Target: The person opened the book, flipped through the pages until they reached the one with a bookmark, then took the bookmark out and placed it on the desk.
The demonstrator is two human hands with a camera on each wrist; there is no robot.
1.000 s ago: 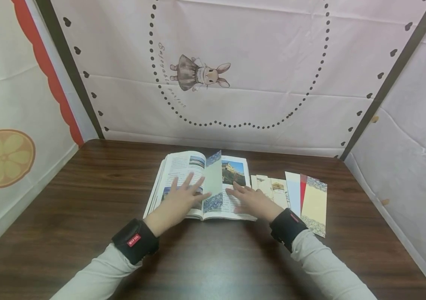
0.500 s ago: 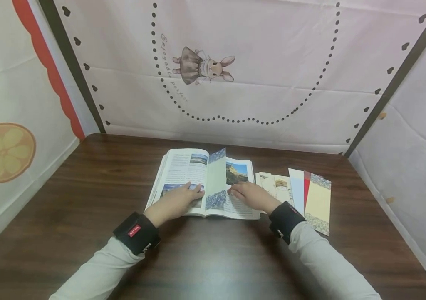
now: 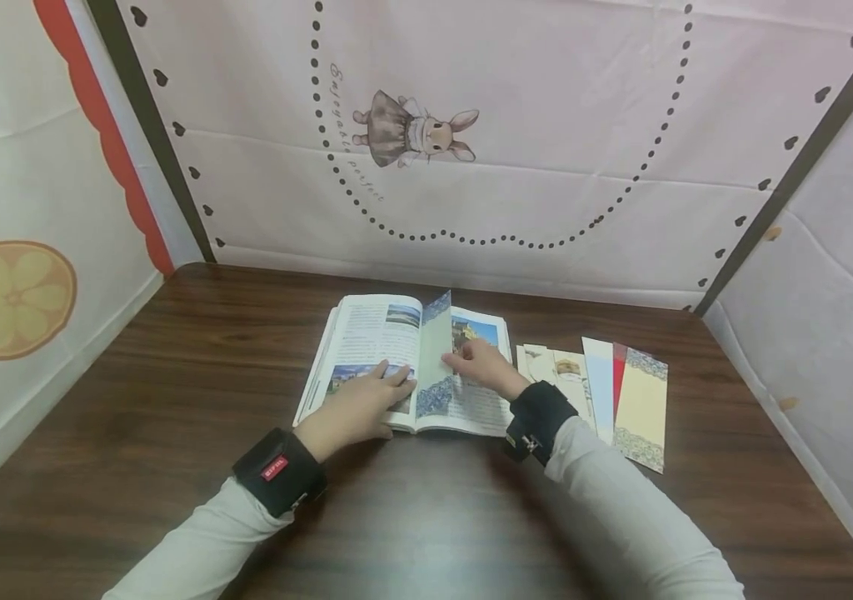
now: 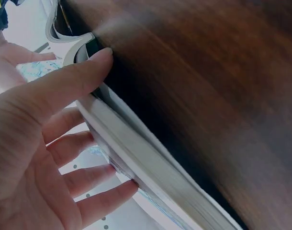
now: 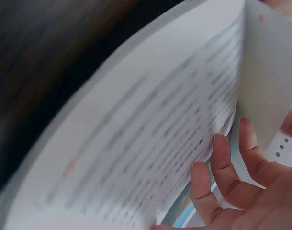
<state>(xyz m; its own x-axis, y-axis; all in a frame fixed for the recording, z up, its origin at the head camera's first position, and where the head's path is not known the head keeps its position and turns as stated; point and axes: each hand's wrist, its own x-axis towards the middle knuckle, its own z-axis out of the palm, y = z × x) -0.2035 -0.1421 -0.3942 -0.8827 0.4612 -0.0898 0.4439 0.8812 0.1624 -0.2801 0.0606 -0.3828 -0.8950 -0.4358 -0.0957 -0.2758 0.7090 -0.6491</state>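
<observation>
A thick book [image 3: 369, 337] lies open near the table's far edge. Between its pages stands a pale green bookmark [image 3: 432, 346] with blue floral ends, rising from the gutter. My left hand [image 3: 355, 402] rests on the left page, fingers extended; in the left wrist view its thumb [image 4: 86, 72] lies along the book's near edge by the spine. My right hand [image 3: 482, 368] pinches the bookmark's right edge, over the right page. In the right wrist view, the other fingers curve beside the printed page [image 5: 151, 124], near the bookmark [image 5: 265, 62].
Right of the book lie several cards: cream ones with pictures [image 3: 569, 383], a light blue one [image 3: 601, 383], a red one [image 3: 618, 367] and a yellow one with floral ends [image 3: 640, 408]. Printed cloth [image 3: 546, 150] hangs behind the dark wooden table [image 3: 426, 517].
My right hand has moved up and left from the right page to the bookmark's edge and taken hold of it. My left hand's spread fingers have drawn closer together on the left page.
</observation>
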